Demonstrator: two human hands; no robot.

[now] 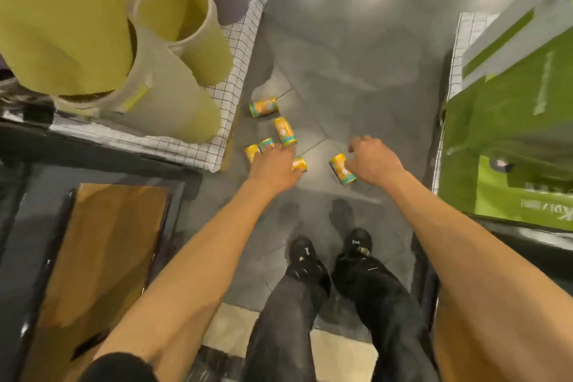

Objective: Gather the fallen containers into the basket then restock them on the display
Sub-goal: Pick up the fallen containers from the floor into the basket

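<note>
Several small yellow-and-teal cans lie on their sides on the grey floor. My left hand (273, 164) reaches down over a cluster of them, its fingers on two cans (252, 152) (266, 143), and a third can (300, 164) peeks out beside the thumb. Whether that hand grips any of them is hidden. My right hand (373, 161) has its fingers curled and holds a can (341, 169) at the thumb side. Two more cans (285, 132) (263, 107) lie loose just beyond my left hand.
Tall yellow-grey rolls (173, 49) stand on a checked-cloth platform (235, 77) at left. Green cartons (508, 139) sit on a platform at right. A brown panel in a dark frame (102, 257) lies at lower left. My black shoes (335, 257) stand just behind the cans.
</note>
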